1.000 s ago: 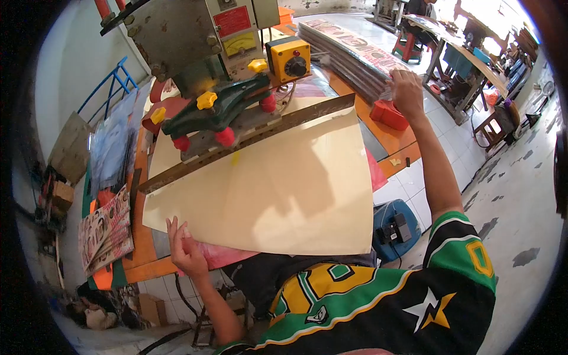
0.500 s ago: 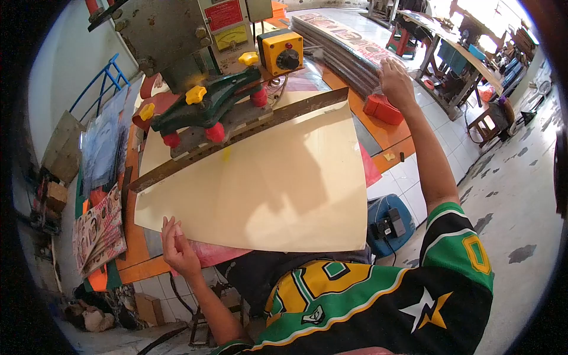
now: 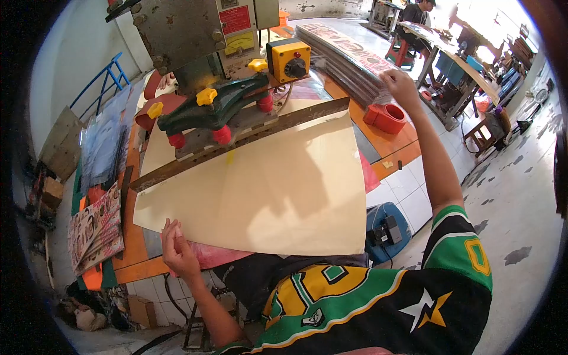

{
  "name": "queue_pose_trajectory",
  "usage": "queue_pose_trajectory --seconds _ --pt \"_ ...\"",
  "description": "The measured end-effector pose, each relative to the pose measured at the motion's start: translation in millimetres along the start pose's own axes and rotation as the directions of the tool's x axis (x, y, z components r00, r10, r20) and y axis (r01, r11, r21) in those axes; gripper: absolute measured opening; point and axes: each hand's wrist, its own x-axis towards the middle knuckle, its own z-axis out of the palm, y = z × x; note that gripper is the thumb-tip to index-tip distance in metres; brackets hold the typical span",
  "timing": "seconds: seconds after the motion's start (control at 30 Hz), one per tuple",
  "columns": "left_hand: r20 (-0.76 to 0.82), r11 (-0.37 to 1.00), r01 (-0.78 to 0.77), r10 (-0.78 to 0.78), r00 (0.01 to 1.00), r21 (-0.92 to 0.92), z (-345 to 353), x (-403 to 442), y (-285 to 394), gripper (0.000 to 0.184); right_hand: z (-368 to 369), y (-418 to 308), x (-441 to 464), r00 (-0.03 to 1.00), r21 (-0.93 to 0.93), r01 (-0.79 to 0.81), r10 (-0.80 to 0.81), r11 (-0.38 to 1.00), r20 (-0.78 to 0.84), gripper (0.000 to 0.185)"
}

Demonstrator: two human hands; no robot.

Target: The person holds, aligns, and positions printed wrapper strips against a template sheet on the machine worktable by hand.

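Observation:
A large cream sheet (image 3: 284, 195) lies over the worktable, below the long metal bar (image 3: 248, 142) of a press machine (image 3: 219, 109) with yellow knobs and red feet. At the sheet's lower left edge is my left hand (image 3: 180, 251), fingers loosely stretched and touching the sheet. My right hand (image 3: 403, 92) is raised at the far right, fingers curled, near the end of a plastic-wrapped printed stack (image 3: 349, 50); whatever may be inside the fingers is hidden. Just under that hand sits a red roll of strip (image 3: 386, 118).
A yellow control box (image 3: 289, 61) with a black dial stands on the machine. Printed sheets (image 3: 97, 228) and clear plastic sheets (image 3: 103, 133) lie left. A blue stool (image 3: 387, 234) stands at right. Another person's hand (image 3: 167, 81) shows behind the machine; a person (image 3: 417, 15) sits farther back.
My right hand has drawn slightly down and its fingers have curled. The view has shifted a little, showing more of the red roll and the seated person. My left hand stays by the sheet's edge.

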Motion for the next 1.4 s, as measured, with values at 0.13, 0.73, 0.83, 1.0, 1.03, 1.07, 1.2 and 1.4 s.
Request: queue_pose_trajectory --seconds 0.13,0.73,0.83,1.0,1.03,1.07,1.2,1.4 --pt "0.012 1.0 -0.009 0.009 1.0 0.016 -1 1 1 0.022 5 80 23 0.959 -0.187 -0.137 0.082 0.973 -0.272 0.045" --pt "0.025 0.996 -0.037 0.035 0.999 0.08 1 0 3 0.021 10 104 52 0.932 -0.1 -0.344 0.328 0.934 -0.152 0.03" --pt "0.026 0.996 -0.031 0.029 0.999 0.083 3 -1 2 0.021 14 104 60 0.918 -0.047 -0.335 0.315 0.941 -0.238 0.03" --pt "0.049 0.994 -0.03 0.025 0.998 0.105 2 0 2 0.023 5 71 58 0.86 0.121 -0.347 0.366 0.93 -0.356 0.033" --pt "0.031 0.992 -0.045 0.041 0.999 0.114 3 -1 2 0.022 4 72 56 0.86 0.121 -0.345 0.366 0.931 -0.355 0.033" --pt "0.03 0.993 -0.044 0.041 0.999 0.114 3 -1 3 0.022 2 73 53 0.849 0.137 -0.303 0.333 0.943 -0.41 0.032" --pt "0.026 0.993 -0.032 0.029 0.999 0.113 3 -1 5 0.022 -21 60 29 0.761 0.607 -0.328 0.583 0.724 -0.284 0.028" --pt "0.042 0.99 -0.055 0.05 0.998 0.133 1 -1 -1 0.024 -27 131 -16 0.71 0.933 -0.222 0.702 0.283 -0.044 0.031"
